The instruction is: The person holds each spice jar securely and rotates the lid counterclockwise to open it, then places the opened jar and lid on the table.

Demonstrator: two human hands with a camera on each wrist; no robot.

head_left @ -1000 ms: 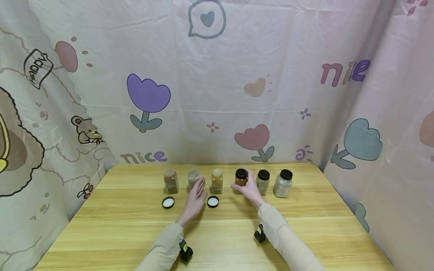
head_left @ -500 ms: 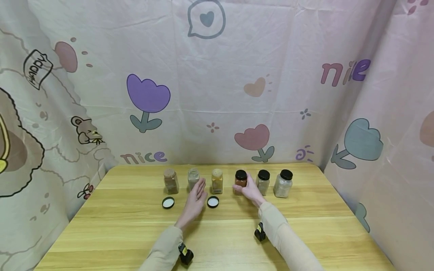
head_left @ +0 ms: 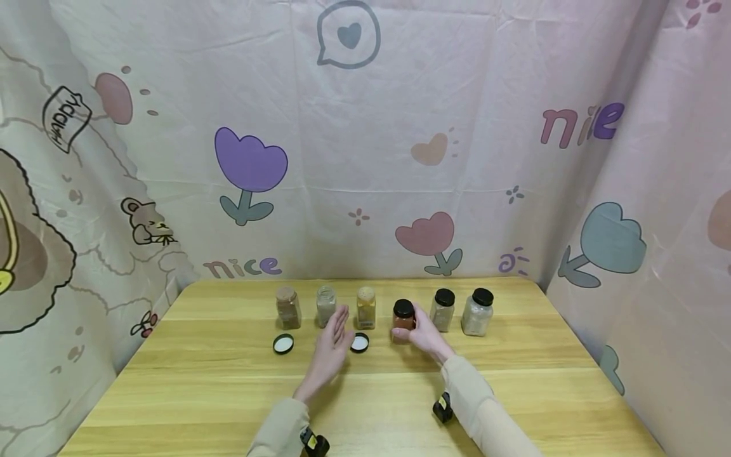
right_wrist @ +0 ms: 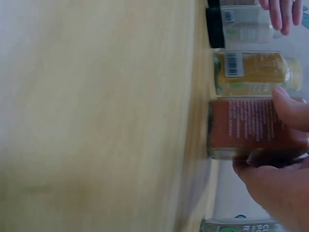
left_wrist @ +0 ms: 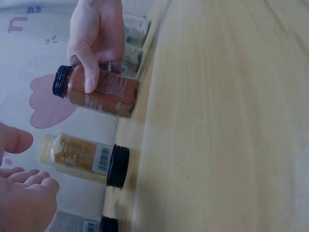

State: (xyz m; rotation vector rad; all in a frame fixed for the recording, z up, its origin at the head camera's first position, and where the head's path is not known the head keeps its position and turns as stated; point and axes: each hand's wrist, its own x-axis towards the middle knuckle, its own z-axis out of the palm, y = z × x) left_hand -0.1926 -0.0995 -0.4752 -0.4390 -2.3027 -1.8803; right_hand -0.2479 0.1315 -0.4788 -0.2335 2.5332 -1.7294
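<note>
My right hand (head_left: 427, 334) grips a glass spice jar (head_left: 403, 325) of red-brown powder with a black screw lid. In the left wrist view the thumb lies across the printed label of this jar (left_wrist: 116, 94). My left hand (head_left: 329, 352) is held with straight fingers and nothing in it, near an upturned black lid (head_left: 360, 343) with a white lining. Behind it are an uncapped jar of pale grey powder (head_left: 326, 308) and an uncapped jar of yellow powder (head_left: 366, 311).
An uncapped jar of brown powder (head_left: 288, 310) stands at the left of the row, another upturned lid (head_left: 283, 344) before it. Two black-capped jars, one greyish (head_left: 442, 312) and one whitish (head_left: 477, 313), stand at the right. A printed curtain (head_left: 354, 247) rises behind the wooden table (head_left: 183, 387).
My right hand has drawn the red-brown spice jar out of the row, toward me. My left hand has come back slightly from the pale grey jar, its fingers still straight.
</note>
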